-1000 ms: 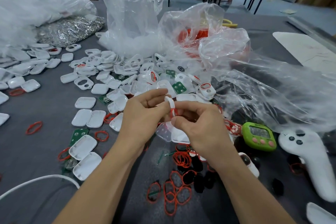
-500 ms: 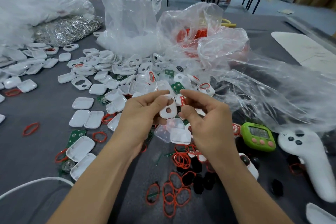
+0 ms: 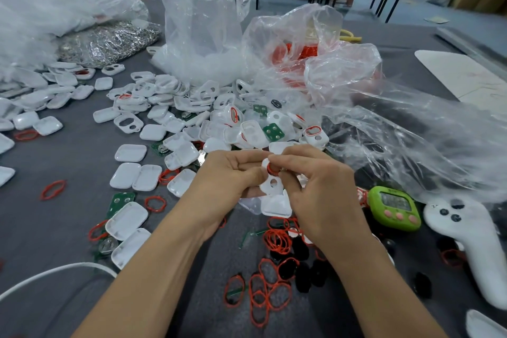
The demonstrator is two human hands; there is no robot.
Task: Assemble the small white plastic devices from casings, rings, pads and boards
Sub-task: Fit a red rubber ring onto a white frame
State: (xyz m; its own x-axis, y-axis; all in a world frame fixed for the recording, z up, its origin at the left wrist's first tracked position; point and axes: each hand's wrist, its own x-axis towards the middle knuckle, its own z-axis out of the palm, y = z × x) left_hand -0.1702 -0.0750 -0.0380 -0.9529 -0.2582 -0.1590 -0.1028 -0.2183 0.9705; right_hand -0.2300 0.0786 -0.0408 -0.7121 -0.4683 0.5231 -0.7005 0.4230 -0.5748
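Observation:
My left hand [image 3: 230, 175] grips a small white casing [image 3: 271, 185] with a round hole, held above the grey table. My right hand [image 3: 315, 186] pinches a red ring [image 3: 272, 169] against the casing's upper opening. Most of the casing is hidden by my fingers. White casing halves [image 3: 131, 175] lie scattered to the left and behind the hands. Loose red rings [image 3: 263, 291] and black pads [image 3: 301, 274] lie in front of me, near my forearms. Green boards [image 3: 273, 132] sit among the pile behind.
Clear plastic bags [image 3: 205, 22] stand behind the pile, one holding red rings [image 3: 299, 55]. A bag of metal parts [image 3: 109, 41] lies back left. A green timer [image 3: 393, 207] and a white controller [image 3: 472, 244] sit to the right. A white cable [image 3: 55, 271] curves at bottom left.
The casing has turned from edge-on to flat, its hole now facing me. My right fingers have moved onto its top, pressing the red ring there. Both hands stay close together.

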